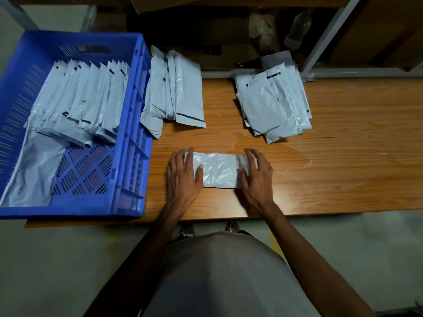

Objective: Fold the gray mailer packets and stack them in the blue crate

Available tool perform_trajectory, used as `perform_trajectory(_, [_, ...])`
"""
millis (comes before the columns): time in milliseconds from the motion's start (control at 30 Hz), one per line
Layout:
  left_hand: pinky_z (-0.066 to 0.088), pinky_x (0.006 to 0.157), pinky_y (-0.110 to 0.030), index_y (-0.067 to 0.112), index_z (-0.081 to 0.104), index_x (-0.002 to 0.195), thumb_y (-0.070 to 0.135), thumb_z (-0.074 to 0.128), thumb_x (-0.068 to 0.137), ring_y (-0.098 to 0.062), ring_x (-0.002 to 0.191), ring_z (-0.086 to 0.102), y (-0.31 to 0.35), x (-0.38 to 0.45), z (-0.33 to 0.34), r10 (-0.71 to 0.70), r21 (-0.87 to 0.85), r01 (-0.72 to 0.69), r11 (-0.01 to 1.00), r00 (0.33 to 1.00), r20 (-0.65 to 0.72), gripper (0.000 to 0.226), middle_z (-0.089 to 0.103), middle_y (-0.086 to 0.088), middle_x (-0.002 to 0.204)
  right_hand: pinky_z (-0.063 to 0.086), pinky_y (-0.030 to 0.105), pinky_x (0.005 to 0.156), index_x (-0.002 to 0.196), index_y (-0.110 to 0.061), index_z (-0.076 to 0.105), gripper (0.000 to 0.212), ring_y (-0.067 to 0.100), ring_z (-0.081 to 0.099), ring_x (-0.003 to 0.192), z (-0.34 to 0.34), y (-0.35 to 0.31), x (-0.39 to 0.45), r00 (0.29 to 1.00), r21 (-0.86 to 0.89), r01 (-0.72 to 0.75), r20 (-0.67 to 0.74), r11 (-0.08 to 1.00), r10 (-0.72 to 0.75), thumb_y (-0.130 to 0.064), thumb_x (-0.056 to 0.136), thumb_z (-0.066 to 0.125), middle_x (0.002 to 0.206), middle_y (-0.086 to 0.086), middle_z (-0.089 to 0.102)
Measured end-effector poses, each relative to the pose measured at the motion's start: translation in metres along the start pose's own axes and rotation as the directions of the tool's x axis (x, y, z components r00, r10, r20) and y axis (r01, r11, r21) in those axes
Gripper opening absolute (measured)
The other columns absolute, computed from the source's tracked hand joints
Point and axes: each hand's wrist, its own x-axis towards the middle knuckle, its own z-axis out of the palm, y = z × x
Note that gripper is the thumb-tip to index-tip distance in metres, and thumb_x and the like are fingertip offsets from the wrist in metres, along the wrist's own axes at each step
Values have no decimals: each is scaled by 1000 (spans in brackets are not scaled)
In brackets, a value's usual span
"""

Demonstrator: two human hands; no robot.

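My left hand (183, 177) lies flat on one end of the folded gray packet (219, 171), fingers straight and spread, thumb pressing its top face. My right hand (256, 177) does the same on the other end, though those fingers blur, so I cannot say how firmly they bear down. Neither hand curls round anything; both simply press.

The packet sits near the front edge of the wooden table (343, 156), roughly midway along it, lying crosswise between my palms. It looks thin, light and crinkly, soft plastic film that I expect will spring open along the fold if I let go. Its sheen suggests it will slide easily on the wood. I judge the best hold is a pinch at the two short ends, thumbs on top and fingers beneath, keeping the fold closed while lifting.

Toward the back edge lie two heaps: a stack of long packets (178, 97) just beside the crate, and a looser pile (274, 106) further right. The blue crate (128, 156) stands at the table's left end, with a row of folded packets (80, 104) leaning inside.
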Motion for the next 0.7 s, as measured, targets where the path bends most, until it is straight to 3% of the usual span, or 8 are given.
perform_trajectory(100, [31, 122, -49, 15, 46, 154, 42, 42, 106, -29, 156, 23, 2, 6, 9, 185, 7, -185, 983, 981, 57, 55, 40, -11, 162, 22, 48, 124, 162, -21, 34, 54, 20, 21, 158, 15, -11, 1, 984, -24, 83, 163, 996, -78, -40, 112, 30, 168, 2, 32])
perform_trajectory(167, [23, 126, -46, 16, 41, 158, 42, 36, 109, -22, 160, 13, 1, 10, 17, 250, 31, -256, 966, 960, 125, 56, 35, -5, 167, 15, 50, 127, 164, -24, 28, 54, 15, 11, 161, 23, -12, 4, 970, -37, 105, 222, 994, -95, -41, 113, 27, 171, -3, 26])
perform_trajectory(367, [13, 129, -44, 24, 24, 165, 49, 21, 112, -15, 161, 7, -4, 9, 29, 228, 75, -245, 967, 955, 189, 59, 21, 4, 172, 5, 51, 130, 168, -27, 15, 58, 12, -1, 162, 32, -4, 8, 952, -144, 187, 273, 972, -142, -43, 113, 24, 175, -8, 11])
perform_trajectory(500, [9, 130, -43, 28, 26, 165, 53, 17, 111, -16, 161, 7, -1, 12, 31, 216, 99, -241, 965, 953, 211, 60, 20, 5, 172, 5, 51, 130, 168, -28, 17, 57, 15, 1, 162, 34, -5, 11, 953, -179, 180, 274, 967, -127, -42, 113, 27, 175, -8, 12])
perform_trajectory(700, [10, 130, -46, 24, 31, 164, 46, 30, 111, -17, 161, 8, -2, 14, 33, 232, 105, -254, 962, 954, 189, 57, 20, 3, 172, 5, 52, 130, 168, -26, 17, 59, 17, 3, 162, 31, -7, 14, 948, -168, 185, 289, 968, -131, -40, 112, 30, 175, -7, 13])
